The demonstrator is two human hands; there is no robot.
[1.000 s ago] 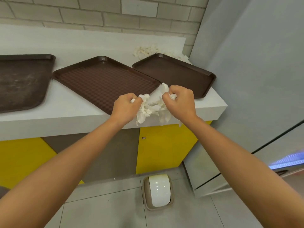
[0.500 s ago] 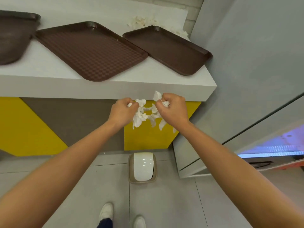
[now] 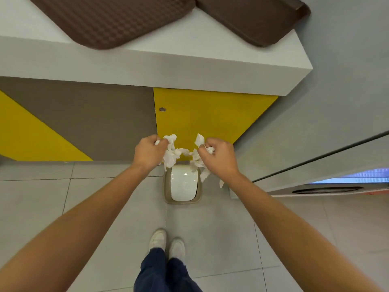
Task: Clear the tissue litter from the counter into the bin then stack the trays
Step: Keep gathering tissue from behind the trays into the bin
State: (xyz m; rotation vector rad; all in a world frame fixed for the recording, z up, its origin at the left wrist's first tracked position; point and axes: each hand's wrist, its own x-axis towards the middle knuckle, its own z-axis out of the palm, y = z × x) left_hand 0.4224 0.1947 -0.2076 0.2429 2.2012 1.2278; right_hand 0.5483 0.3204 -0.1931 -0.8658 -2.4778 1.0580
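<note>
Grey tiled floor [image 3: 94, 207] fills the lower frame, bare on both sides of the arms; a grey wall [image 3: 336, 81] closes the right. White counter [image 3: 189, 66] spans the top, its front edge overhanging yellow-and-brown panels [image 3: 210, 114]. It carries two brown trays, the left tray [image 3: 117, 20] and the right tray [image 3: 252, 20]. The lidded bin [image 3: 182, 202] stands at centre by the counter base. Left hand [image 3: 148, 152] and right hand [image 3: 219, 158], fingers curled, each grip crumpled tissue [image 3: 171, 157] just over the bin's upper edge.

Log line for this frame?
phase: binning tissue | left hand: grips tissue | right hand: grips tissue | bin: below, lid closed | trays: unstacked
</note>
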